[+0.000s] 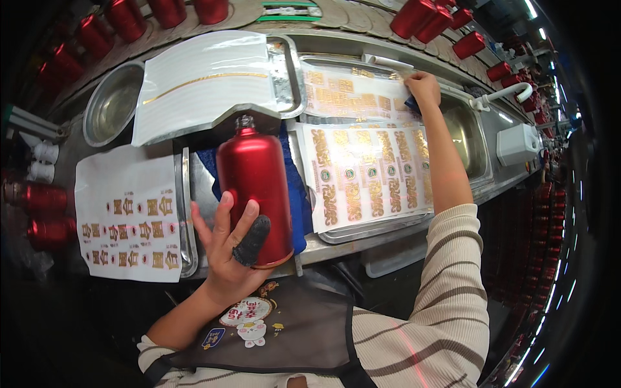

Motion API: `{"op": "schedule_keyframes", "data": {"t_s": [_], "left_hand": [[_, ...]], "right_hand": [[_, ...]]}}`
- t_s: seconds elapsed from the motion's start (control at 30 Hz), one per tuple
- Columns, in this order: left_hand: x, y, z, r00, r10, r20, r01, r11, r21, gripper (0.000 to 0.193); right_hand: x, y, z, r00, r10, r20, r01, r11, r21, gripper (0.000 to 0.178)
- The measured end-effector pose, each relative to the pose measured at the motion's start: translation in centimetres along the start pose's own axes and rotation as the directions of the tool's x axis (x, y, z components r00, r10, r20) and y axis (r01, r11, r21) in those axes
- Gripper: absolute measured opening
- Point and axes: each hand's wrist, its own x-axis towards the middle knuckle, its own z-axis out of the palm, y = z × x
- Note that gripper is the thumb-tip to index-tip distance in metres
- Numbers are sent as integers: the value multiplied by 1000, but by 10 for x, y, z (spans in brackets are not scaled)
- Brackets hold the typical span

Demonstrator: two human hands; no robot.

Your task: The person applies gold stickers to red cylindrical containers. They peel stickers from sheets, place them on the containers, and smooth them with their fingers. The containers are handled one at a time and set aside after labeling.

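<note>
A glossy red metallic bottle point(255, 187) with a threaded dark neck stands before me. Against its lower left side is my left hand point(233, 249), fingers stretched along it and a black finger cot on the thumb, holding it. My right hand point(424, 89) reaches to the far right, fingertips pinched together at the right end of a sheet of gold decals point(352, 97). What lies between those fingertips is too small to make out. A dark blue piece point(411, 103) shows under the right hand. Nearer lies another decal sheet point(372, 174) with gold lettering and green round marks.
On the left are a decal sheet point(129, 226), a white sheet with a gold stripe point(207, 84) and a metal bowl point(111, 107). Blue cloth point(296, 187) lies behind the bottle. To the right are a sink point(475, 139), faucet point(511, 94) and white jug point(517, 143). Red bottles point(126, 19) stand behind.
</note>
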Motion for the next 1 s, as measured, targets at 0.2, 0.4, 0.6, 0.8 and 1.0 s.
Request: {"op": "schedule_keyframes", "data": {"t_s": [0.2, 0.4, 0.6, 0.8, 1.0], "left_hand": [[-17, -15, 5, 995, -79, -57, 79, 997, -11, 120], [-10, -18, -4, 983, -157, 97, 164, 983, -80, 106], [-14, -24, -2, 969, -219, 113, 239, 948, -209, 105], [-5, -26, -17, 975, -184, 128, 221, 885, -410, 102], [28, -24, -11, 890, -454, 46, 354, 623, -698, 70]], "right_hand": [[-80, -31, -42, 816, -518, -254, 527, 849, -38, 23], [-246, -102, -141, 685, -705, 184, 547, 664, 510, 7], [-307, -171, -161, 187, -975, 119, 793, 221, 568, 14], [-318, -201, -128, 201, -971, 129, 942, 227, 248, 9], [-316, -203, -129, 242, -956, 167, 915, 282, 288, 8]]}}
